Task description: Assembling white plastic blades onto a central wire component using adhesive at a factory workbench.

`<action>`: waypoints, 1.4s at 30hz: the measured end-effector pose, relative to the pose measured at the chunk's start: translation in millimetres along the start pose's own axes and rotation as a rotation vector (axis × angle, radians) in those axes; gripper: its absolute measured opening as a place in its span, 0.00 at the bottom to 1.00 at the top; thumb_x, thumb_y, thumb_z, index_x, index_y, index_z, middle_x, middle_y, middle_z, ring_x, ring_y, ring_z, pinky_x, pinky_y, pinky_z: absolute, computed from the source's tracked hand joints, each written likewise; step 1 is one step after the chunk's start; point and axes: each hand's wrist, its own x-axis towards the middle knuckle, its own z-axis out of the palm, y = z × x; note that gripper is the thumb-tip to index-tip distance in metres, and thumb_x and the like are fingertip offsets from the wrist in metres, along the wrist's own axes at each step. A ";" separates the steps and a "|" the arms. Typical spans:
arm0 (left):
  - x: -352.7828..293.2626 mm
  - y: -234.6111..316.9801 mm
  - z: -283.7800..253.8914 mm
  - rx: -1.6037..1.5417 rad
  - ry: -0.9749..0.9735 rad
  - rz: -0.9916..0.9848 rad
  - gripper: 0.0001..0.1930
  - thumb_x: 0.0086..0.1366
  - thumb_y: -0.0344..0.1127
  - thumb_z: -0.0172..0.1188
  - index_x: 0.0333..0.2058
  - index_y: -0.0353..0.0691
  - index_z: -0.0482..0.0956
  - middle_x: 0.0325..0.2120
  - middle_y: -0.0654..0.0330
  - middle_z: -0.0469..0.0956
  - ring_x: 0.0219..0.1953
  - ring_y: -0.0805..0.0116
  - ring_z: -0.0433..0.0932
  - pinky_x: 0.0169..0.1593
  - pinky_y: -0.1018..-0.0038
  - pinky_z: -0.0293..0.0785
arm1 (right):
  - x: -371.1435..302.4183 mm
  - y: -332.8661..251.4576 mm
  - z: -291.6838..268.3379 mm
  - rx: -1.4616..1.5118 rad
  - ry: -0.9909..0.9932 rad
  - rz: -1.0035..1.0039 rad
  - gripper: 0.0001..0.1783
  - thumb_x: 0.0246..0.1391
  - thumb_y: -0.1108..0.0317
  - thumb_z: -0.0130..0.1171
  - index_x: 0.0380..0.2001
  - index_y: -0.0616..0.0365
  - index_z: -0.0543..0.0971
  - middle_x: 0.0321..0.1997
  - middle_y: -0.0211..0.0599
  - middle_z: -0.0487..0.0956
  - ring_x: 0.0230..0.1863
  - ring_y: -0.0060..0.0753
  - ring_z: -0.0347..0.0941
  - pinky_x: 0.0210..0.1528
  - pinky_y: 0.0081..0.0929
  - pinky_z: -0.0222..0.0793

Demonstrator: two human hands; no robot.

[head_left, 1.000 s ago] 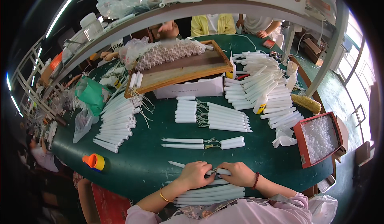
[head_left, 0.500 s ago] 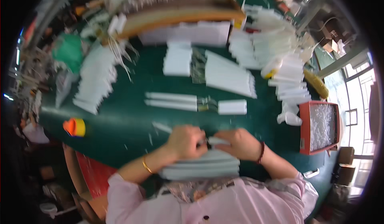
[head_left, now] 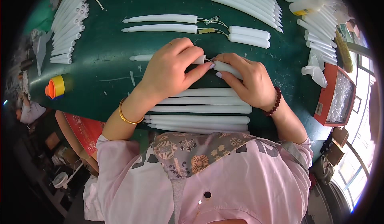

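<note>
A white LED taper candle [head_left: 141,58] lies across the green table, and my left hand [head_left: 170,68] is closed round it near its blunt end. My right hand [head_left: 250,80] grips a short white tube [head_left: 228,69]. Thin wires [head_left: 209,60] span the small gap between candle and tube, beside my left fingertips. Just beyond lie two candles [head_left: 160,29] joined by wires and small boards [head_left: 207,31] to two short tubes [head_left: 250,37]. Several long white candles [head_left: 200,109] rest in a row between my forearms, close to my body.
More white candles [head_left: 248,6] lie at the far side, with piles at left [head_left: 66,36] and right [head_left: 320,32]. A red box [head_left: 322,106] of small clear pieces stands at the right edge. At left is a yellow and orange round item [head_left: 56,87], near a red carton [head_left: 82,130].
The view has tilted downward, so the table's things sit higher in the picture. My hands remain together at the wired joint, with the candle and short tube now plainly visible.
</note>
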 end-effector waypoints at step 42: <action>0.6 7.3 -18.3 -0.066 -0.211 0.068 0.21 0.62 0.37 0.70 0.55 0.51 0.82 0.27 0.62 0.77 0.27 0.58 0.79 0.30 0.64 0.74 | -5.3 -1.2 -19.7 0.371 -0.087 0.192 0.19 0.54 0.81 0.66 0.51 0.64 0.82 0.46 0.41 0.87 0.44 0.40 0.85 0.51 0.28 0.79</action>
